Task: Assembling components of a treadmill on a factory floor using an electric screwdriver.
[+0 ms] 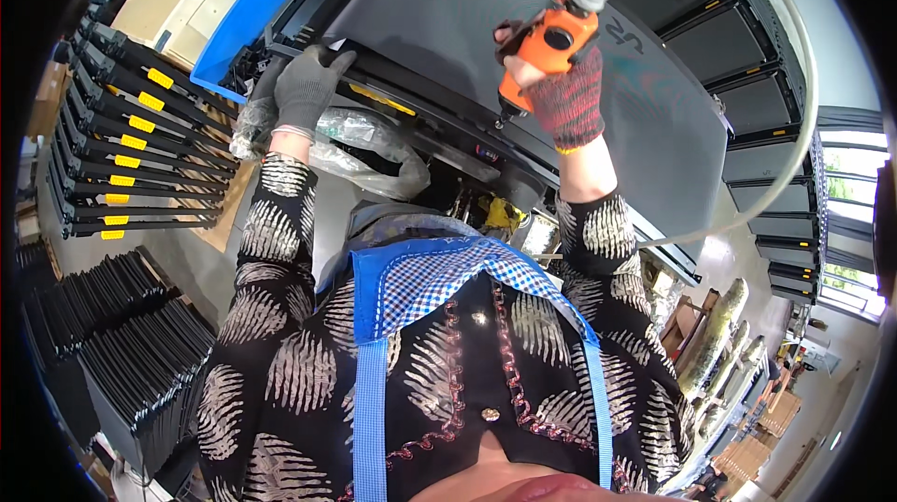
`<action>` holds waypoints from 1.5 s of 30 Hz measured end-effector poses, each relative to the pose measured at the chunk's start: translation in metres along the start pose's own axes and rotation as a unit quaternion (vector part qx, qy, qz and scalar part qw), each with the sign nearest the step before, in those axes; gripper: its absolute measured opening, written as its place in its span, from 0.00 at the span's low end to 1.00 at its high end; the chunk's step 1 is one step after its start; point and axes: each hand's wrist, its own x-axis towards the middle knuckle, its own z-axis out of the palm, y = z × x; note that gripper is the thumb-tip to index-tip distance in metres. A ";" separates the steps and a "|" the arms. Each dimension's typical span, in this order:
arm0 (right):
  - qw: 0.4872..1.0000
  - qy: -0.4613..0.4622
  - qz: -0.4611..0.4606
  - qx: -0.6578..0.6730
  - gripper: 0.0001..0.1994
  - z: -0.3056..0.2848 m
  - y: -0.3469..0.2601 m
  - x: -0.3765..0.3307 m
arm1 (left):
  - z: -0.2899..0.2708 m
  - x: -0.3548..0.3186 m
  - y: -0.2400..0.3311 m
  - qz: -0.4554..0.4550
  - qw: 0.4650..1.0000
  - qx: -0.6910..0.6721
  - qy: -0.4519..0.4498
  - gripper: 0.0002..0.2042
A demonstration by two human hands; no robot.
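Note:
My right hand (572, 95), in a red and black knit glove, is wrapped round an orange power screwdriver (561, 39). The driver's dark tip (505, 117) points down toward the near edge of a large dark grey panel (439, 11). A grey and black fitting joins the driver's upper end. My left hand (308, 89), in a grey glove, grips the black frame (402, 79) along that panel's near left corner; its fingertips are partly hidden.
A blue bin (234, 39) with small black parts stands beyond my left hand. Clear plastic wrap (374, 151) lies below the frame. Black frames with yellow labels (140, 142) are stacked at left, near black panels (140, 352). More panels (761, 109) and a pale hose (794, 156) are at right.

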 end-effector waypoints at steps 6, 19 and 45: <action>0.991 -0.047 -0.062 -0.106 0.14 0.001 -0.019 -0.031 | 0.012 0.007 -0.026 0.039 0.991 -0.106 -0.074 0.23; 0.963 0.164 -0.083 -0.198 0.20 0.003 -0.009 -0.091 | 0.031 -0.025 -0.019 0.060 0.985 -0.120 0.104 0.19; 0.860 0.019 0.378 -0.343 0.13 0.015 0.129 -0.350 | 0.316 -0.199 0.014 0.602 0.789 -0.035 -0.120 0.11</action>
